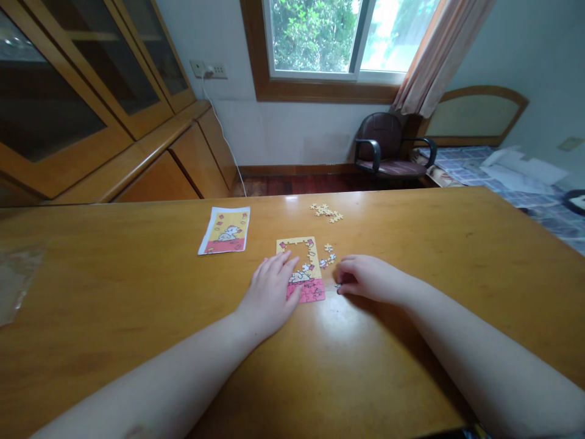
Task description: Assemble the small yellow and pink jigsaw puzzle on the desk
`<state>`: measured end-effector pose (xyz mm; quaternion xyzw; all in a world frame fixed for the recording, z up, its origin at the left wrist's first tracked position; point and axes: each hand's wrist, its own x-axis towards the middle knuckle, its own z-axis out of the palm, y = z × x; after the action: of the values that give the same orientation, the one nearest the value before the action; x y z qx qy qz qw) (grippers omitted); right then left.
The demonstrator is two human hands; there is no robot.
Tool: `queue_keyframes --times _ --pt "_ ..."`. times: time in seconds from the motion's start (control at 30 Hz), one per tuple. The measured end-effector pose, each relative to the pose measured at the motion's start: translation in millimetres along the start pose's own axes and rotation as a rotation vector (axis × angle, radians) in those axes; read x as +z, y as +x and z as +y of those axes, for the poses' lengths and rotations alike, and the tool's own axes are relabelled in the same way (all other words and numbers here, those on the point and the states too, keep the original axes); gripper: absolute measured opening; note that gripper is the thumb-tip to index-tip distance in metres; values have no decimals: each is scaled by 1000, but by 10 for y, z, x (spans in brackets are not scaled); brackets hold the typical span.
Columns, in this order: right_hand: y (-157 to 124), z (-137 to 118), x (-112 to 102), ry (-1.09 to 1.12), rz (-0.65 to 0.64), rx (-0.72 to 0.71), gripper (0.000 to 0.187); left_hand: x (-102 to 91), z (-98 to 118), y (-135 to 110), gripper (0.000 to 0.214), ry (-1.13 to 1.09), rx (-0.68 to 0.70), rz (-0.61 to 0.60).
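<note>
A partly assembled jigsaw puzzle (312, 291) lies on the wooden table, its upper middle a gap ringed by yellow border pieces. Along the bottom it is pink, with a white animal figure above. My left hand (273, 288) rests flat over the puzzle's left side, fingers spread, covering part of it. To the right of the puzzle, my right hand (361, 277) pinches a small puzzle piece (337, 286) at its fingertips, at or just above the tabletop. Just beyond that hand sit several loose puzzle pieces (325, 263), some white and pink.
A printed reference picture (227, 231) lies at the left on the table (137, 274). Farther back is a pile of pale pieces (325, 211). Clear plastic (18, 280) lies at the far left. Beyond the table stand a chair (384, 143) and a cabinet (159, 171).
</note>
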<state>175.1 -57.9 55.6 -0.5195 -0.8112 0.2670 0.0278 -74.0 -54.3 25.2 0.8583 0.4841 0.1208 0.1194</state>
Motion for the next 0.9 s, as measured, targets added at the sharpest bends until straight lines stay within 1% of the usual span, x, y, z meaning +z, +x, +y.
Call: queue_keyframes --times 0.07,0.2,0.3,0.37,0.5,0.6,0.67,0.77,0.9 --pt "-6 -6 11 13 -19 -24 6 1 1 1 50 -5 -4 -1" --pt "-18 -10 45 68 -25 -115 7 4 -7 2 50 3 -1 -12" --pt "-15 -21 57 132 -34 -109 5 18 -16 0 50 11 8 -6" --pt "-2 -41 72 202 10 -92 2 28 -16 -2 49 12 12 10" --pt "58 -114 164 351 198 -58 5 25 -1 -1 48 9 13 14" --pt "115 -170 262 430 226 -18 5 4 15 2 48 0 19 6" --pt "147 -193 317 438 233 3 5 -9 26 4 46 -11 28 15" --pt "177 -200 366 386 244 15 3 -24 42 5 40 -26 40 36" --pt "182 -161 366 265 294 -68 11 -65 57 4 29 -26 47 57"
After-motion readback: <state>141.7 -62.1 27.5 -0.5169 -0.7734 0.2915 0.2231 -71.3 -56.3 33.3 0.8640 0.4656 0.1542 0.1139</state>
